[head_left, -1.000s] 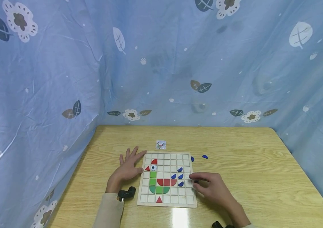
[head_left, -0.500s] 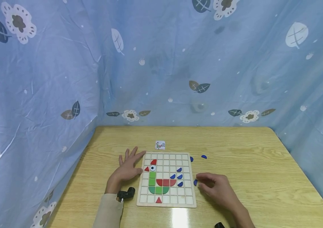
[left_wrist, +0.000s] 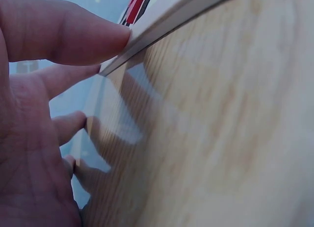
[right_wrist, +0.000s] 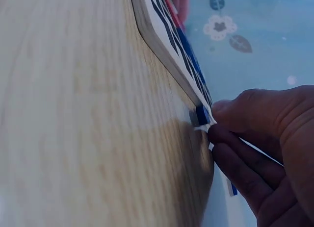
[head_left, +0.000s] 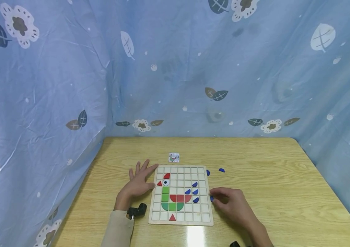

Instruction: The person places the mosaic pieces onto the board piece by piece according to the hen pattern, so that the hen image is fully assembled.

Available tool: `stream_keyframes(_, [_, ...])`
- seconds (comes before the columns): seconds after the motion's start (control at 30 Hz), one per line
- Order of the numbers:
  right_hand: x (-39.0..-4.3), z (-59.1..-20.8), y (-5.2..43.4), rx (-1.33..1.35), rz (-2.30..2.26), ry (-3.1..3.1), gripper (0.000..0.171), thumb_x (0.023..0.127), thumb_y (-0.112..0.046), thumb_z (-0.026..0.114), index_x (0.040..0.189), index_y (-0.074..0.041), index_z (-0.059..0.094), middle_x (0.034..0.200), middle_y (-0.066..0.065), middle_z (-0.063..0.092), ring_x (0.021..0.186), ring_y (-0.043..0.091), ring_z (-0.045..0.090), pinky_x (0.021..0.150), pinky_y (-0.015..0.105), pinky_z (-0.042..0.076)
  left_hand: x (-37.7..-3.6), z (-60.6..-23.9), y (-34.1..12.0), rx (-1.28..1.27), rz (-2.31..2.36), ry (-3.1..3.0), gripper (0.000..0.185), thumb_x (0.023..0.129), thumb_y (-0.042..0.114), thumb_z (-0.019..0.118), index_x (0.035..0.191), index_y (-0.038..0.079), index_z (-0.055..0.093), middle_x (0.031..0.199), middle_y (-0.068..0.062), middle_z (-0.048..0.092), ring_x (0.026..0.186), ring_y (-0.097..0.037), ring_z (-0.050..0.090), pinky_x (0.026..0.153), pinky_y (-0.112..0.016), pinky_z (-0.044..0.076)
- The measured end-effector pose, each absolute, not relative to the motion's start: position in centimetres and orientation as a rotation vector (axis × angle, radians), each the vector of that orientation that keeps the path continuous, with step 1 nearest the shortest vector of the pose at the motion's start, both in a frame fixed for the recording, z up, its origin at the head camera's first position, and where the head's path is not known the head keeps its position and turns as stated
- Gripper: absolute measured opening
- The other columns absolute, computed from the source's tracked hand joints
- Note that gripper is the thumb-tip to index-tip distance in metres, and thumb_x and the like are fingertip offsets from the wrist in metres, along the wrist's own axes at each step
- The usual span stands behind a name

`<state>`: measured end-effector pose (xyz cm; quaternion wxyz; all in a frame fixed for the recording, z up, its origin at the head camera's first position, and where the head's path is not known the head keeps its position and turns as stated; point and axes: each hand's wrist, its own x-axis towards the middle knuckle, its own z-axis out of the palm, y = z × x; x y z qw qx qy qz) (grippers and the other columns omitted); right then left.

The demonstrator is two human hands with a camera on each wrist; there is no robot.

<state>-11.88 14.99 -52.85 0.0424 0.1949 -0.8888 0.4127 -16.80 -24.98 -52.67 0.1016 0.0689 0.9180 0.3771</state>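
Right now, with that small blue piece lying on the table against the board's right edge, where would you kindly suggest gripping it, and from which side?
Pinch the blue piece by its thin side edges, coming from above and from the right. It lies flat on the table, and the puzzle board seems to block its left side, so probably only the right and top are free. The right hand already has its fingertips there.

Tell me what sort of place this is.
Probably a makeshift tabletop recording corner, not a lived-in room: a wooden table boxed in by a hung blue leaf-print sheet, holding a grid puzzle board and a small pattern card.
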Motion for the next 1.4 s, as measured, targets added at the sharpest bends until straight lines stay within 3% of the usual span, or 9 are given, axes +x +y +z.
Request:
stream_keyframes(0.33, [-12.0, -53.3, 14.5, 0.741, 1.226, -2.685, 0.037, 0.084, 0.011, 0.084, 0.109, -0.016, 0.084, 0.107, -0.008, 0.084, 0.101, 0.006, 0.077, 0.089, 0.031, 0.065, -16.7, -52.5, -25.1, 0.222, 1.129, 2.714, 0.084, 0.087, 0.009, 0.072, 0.167, 0.019, 0.049, 0.184, -0.023, 0.012, 0.167, -0.054, -0.013, 0.124, -0.079, -0.018])
stream_keyframes(0.63, [-13.0, -52.1, 13.8, 0.625, 1.172, -2.623, 0.034, 0.081, 0.011, 0.086, 0.106, -0.012, 0.085, 0.101, -0.009, 0.084, 0.093, 0.004, 0.076, 0.087, 0.033, 0.066, -16.7, -52.4, -25.0, 0.208, 1.129, 2.708, 0.083, 0.088, 0.010, 0.071, 0.167, 0.018, 0.048, 0.184, -0.022, 0.011, 0.168, -0.053, -0.013, 0.125, -0.077, -0.019])
stream_keyframes(0.8, [-14.1, -51.7, 12.8, 0.635, 1.164, -2.584, 0.035, 0.081, 0.012, 0.086, 0.107, -0.011, 0.085, 0.102, -0.006, 0.084, 0.092, 0.009, 0.078, 0.086, 0.035, 0.066, -16.7, -52.4, -24.9, 0.197, 1.124, 2.706, 0.083, 0.089, 0.010, 0.071, 0.168, 0.019, 0.048, 0.184, -0.021, 0.010, 0.168, -0.052, -0.014, 0.125, -0.077, -0.019])
stream_keyframes(1.17, [-15.7, -52.3, 10.4, 0.591, 1.297, -2.663, 0.031, 0.089, 0.009, 0.082, 0.114, -0.007, 0.084, 0.109, 0.000, 0.084, 0.100, 0.017, 0.080, 0.090, 0.036, 0.066, -16.7, -52.5, -24.9, 0.195, 1.134, 2.707, 0.082, 0.089, 0.010, 0.071, 0.167, 0.018, 0.048, 0.184, -0.021, 0.011, 0.168, -0.052, -0.014, 0.126, -0.076, -0.019])
stream_keyframes(1.4, [-16.1, -52.7, 9.9, 0.548, 1.278, -2.738, 0.031, 0.091, 0.008, 0.081, 0.117, -0.008, 0.083, 0.110, 0.002, 0.084, 0.101, 0.016, 0.080, 0.089, 0.033, 0.066, -16.8, -52.6, -25.0, 0.206, 1.124, 2.709, 0.082, 0.090, 0.011, 0.071, 0.168, 0.019, 0.047, 0.184, -0.020, 0.010, 0.168, -0.051, -0.015, 0.125, -0.076, -0.019])
